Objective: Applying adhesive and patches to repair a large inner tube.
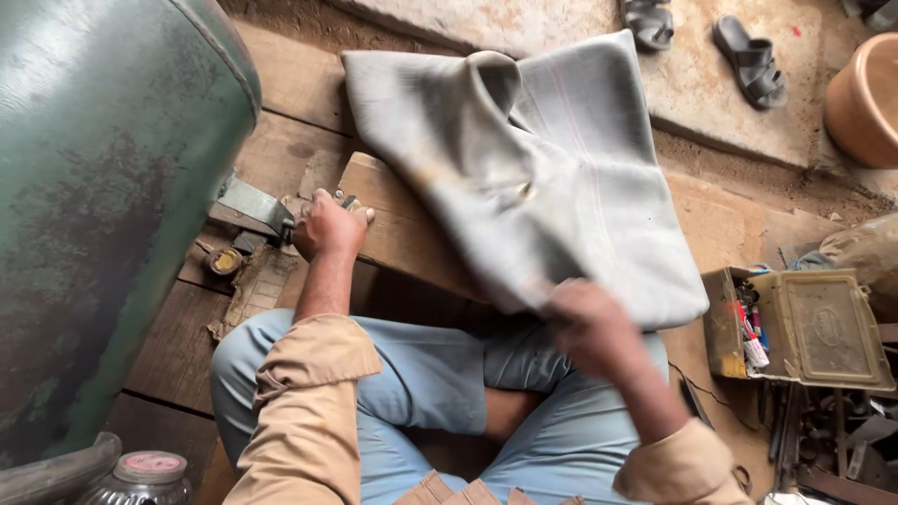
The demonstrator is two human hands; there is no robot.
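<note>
While we sit cross-legged on the plank floor (168, 346), a glass jar (140, 479) with a pink lid stands nearest, at lower left. Our right hand (589, 327), blurred, grips the near edge of the grey rubber sheet (543, 178), which drapes over a wooden block (402, 234). Our left hand (329, 224) closes on a small metal piece just beside the green tank (94, 206). An open metal toolbox (804, 327) sits right; two sandals (748, 61) lie farthest.
</note>
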